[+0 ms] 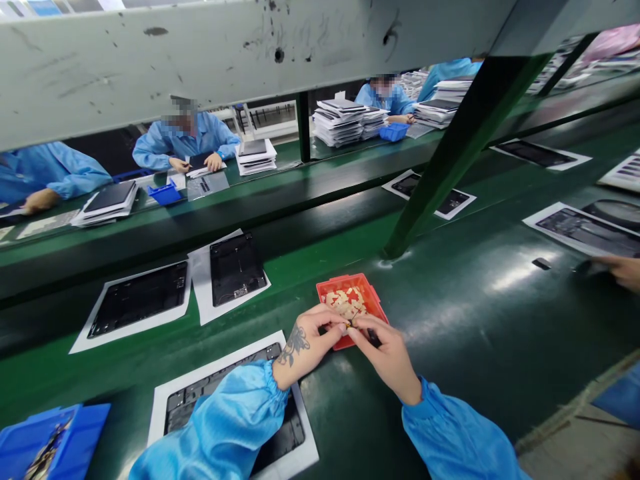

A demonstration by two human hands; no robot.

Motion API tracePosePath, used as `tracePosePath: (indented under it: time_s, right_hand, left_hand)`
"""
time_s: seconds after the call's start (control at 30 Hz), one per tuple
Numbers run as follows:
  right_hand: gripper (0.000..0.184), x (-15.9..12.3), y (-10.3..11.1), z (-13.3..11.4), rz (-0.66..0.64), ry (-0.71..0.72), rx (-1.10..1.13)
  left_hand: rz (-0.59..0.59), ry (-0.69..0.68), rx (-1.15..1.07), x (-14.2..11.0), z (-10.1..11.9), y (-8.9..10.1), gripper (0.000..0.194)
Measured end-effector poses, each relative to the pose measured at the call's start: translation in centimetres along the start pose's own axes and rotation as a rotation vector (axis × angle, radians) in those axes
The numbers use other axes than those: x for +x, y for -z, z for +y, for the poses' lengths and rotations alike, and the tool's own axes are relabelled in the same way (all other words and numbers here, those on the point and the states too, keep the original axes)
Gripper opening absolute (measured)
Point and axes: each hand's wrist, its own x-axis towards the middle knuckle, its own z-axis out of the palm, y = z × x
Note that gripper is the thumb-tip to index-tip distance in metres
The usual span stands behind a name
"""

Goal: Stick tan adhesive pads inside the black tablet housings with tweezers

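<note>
My left hand point(311, 339) and my right hand point(383, 350) meet over the near edge of a small red tray point(371, 290) filled with pale flat pieces. Both hands pinch a tiny part between their fingertips at the tray's edge; I cannot make out what it is. My right hand also seems to hold a thin dark tool. Under my left forearm lies a black panel on a white sheet point(210, 390).
Two more black panels on white sheets point(140, 297) lie further out on the green conveyor. A blue bin point(45, 443) sits at the near left. A green post point(440, 173) rises beyond the tray. Another person's hand point(623, 270) reaches in at right. Workers sit opposite behind stacked panels point(340, 120).
</note>
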Motion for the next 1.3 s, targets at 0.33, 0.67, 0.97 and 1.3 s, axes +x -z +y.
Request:
tracePosePath:
  time_s: [0.33, 0.67, 0.97, 1.3]
  right_hand:
    - [0.01, 0.2, 0.2, -0.2, -0.077, 0.034, 0.02]
    - [0.017, 0.1, -0.1, -0.4, -0.125, 0.0, -0.043]
    - [0.03, 1.9, 0.2, -0.3, -0.034, -0.068, -0.317]
    - [0.037, 4.0, -2.5, -4.2, 0.088, -0.081, -0.228]
  left_hand:
    - [-0.034, 0.106, -0.101, 0.0, -0.2, 0.2, 0.01]
    - [-0.03, 0.421, -0.502, -0.7, -0.5, 0.7, 0.013]
    - [0.182, 0.377, -0.567, -3.9, 0.4, 4.4, 0.031]
    - [0.38, 0.263, -0.423, -13.1, 1.4, 10.7, 0.05]
